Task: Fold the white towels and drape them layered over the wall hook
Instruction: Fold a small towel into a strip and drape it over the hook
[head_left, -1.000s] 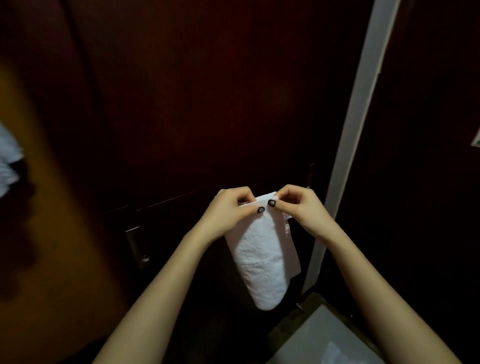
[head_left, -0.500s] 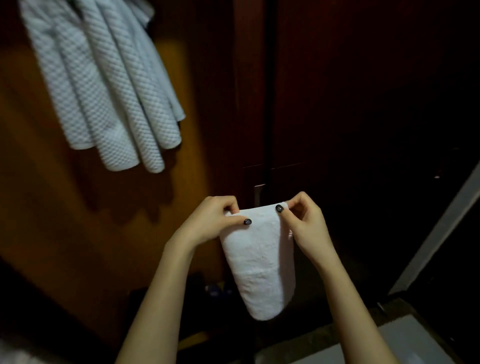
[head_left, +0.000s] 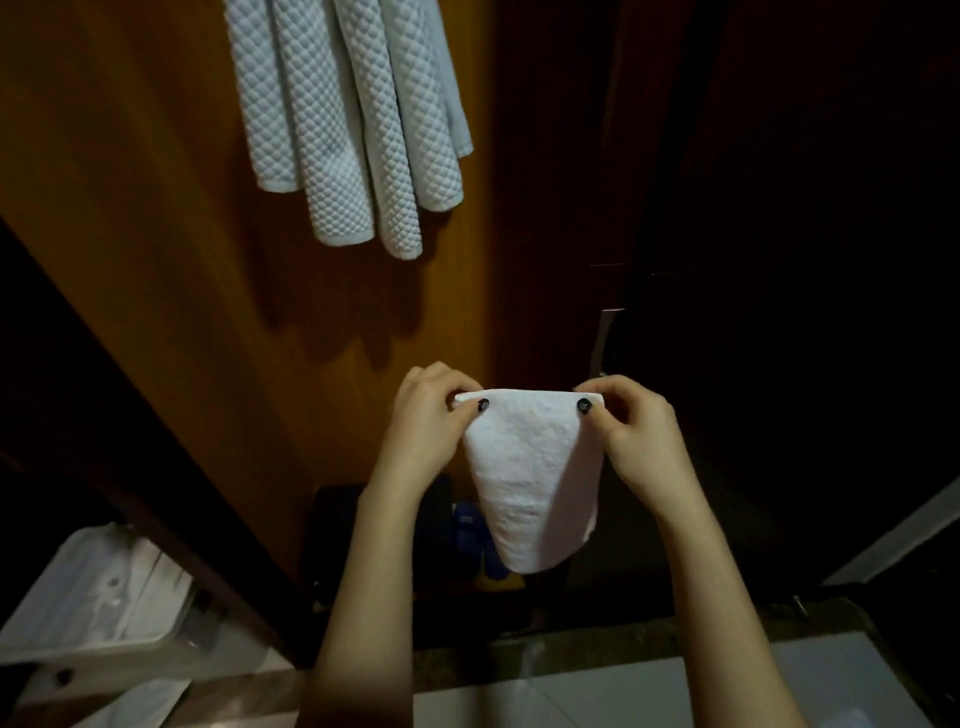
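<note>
White cloth is pinched at its two upper corners. The left hand (head_left: 426, 431) clamps one corner between thumb and fingers and the right hand (head_left: 639, 441) clamps the other. The folded towel (head_left: 530, 483) hangs flat between them in the air, rounded end down. Up and to the left, quilted towels (head_left: 353, 130) hang against the wooden wall (head_left: 130, 208); the hook itself is out of view. To do this step well, I think both corners should be kept level and the top edge tight while lifting. Then the towel should be laid over the hanging ones.
</note>
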